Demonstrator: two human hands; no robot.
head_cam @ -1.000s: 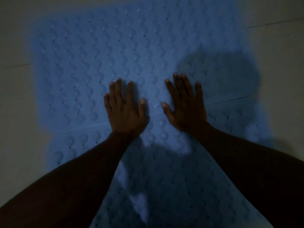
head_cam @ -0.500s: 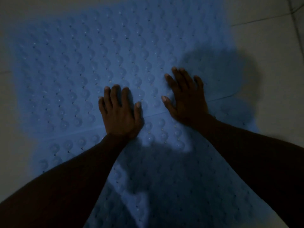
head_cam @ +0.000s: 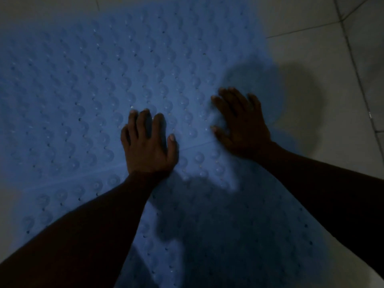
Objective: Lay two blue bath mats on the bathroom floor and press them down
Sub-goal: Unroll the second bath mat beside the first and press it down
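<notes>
Covering tiles (head_cam: 301,17) (grey, perhaps): blue mats (head_cam: 83,90)

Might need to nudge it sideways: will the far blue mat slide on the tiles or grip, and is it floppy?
Likely floppy: the far blue mat lies thin and flat on the floor tiles under the left hand and right hand. It probably grips rather than slides; its cup-like bumps look like soft rubber. Thin and perforated, so probably light.

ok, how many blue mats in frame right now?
2. The far mat fills the upper left; the near mat lies below the seam, under the forearms, mostly in shadow and cut off by the frame's bottom. Left hand and right hand lie flat by the seam.
</notes>
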